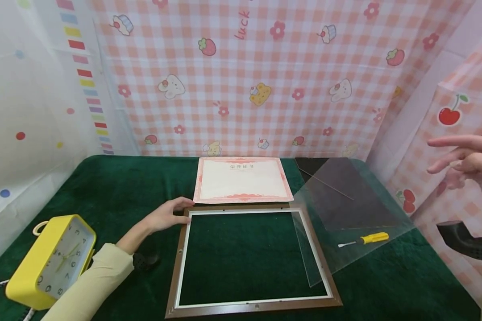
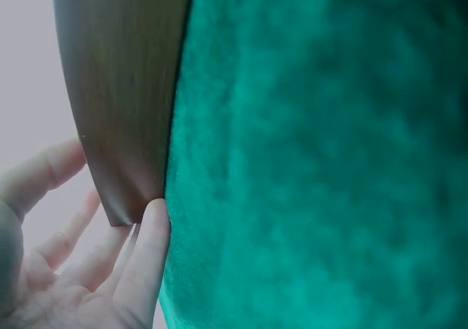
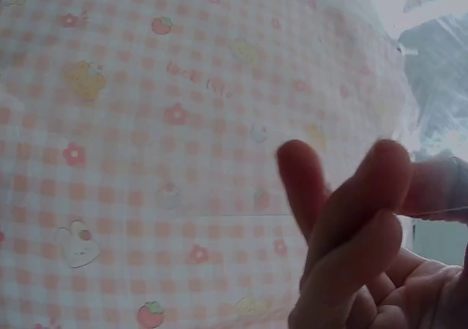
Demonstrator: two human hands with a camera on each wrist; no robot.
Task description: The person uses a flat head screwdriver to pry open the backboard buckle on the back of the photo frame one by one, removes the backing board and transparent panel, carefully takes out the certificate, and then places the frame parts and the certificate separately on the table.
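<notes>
My left hand (image 1: 164, 216) is at the far left corner of a brown picture frame (image 1: 257, 306) that lies back-side up on the green cloth. In the left wrist view its thumb and fingers (image 2: 150, 234) grip that corner from both sides. Raised off the table at the far right, my right hand (image 1: 471, 156) shows no object in it. Its index finger reaches out and the other fingers bend loosely, as the right wrist view shows. A clear sheet (image 1: 365, 256) overlaps the frame's right side. Behind the frame lies a certificate (image 1: 243, 178) with a pink border.
A dark backing board (image 1: 345, 205) with a thin rod (image 1: 325, 183) across it lies at the back right. The yellow-handled screwdriver (image 1: 375, 237) sits within the clear sheet's outline. A yellow alarm clock (image 1: 28, 267) stands at the left. Checked curtains (image 1: 245, 67) hang behind the table.
</notes>
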